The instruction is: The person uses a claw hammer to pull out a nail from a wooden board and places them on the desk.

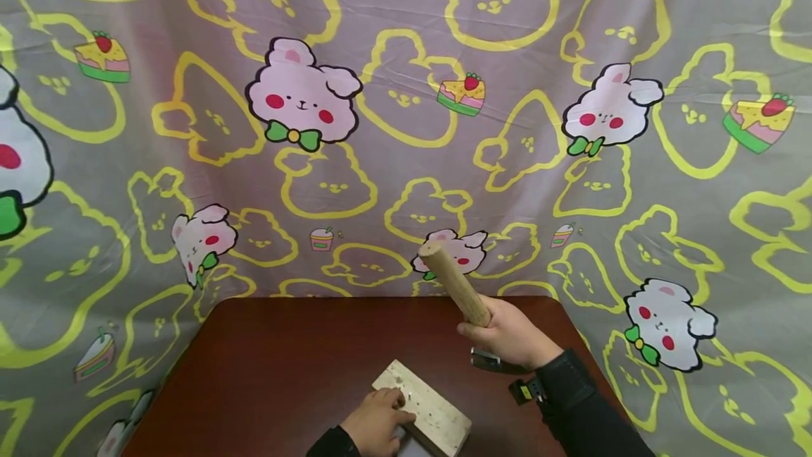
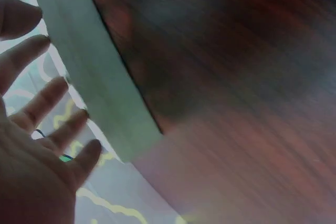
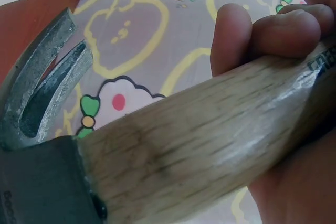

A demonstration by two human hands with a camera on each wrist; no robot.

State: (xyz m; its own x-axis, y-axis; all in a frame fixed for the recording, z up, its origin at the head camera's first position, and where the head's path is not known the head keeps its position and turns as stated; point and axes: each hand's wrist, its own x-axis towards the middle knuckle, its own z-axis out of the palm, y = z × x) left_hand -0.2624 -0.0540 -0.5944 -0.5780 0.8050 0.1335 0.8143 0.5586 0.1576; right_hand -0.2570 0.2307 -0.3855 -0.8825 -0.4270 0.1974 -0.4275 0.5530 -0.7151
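Right hand [image 1: 507,333] up over the worktop [image 1: 285,365], towards its far right corner, fingers clamped round a wooden-handled hammer [image 1: 452,281], butt pointing up and away, metal head [image 1: 485,359] hanging below the hand! Down on the worktop, a pale wooden block [image 1: 434,411] lies slanted, well short of the far edge, dark specks across its top; and there's the left hand [image 1: 376,420], fingers spread apart, tips touching the block's long side, with patterned cloth [image 1: 406,161] rising beyond the far edge
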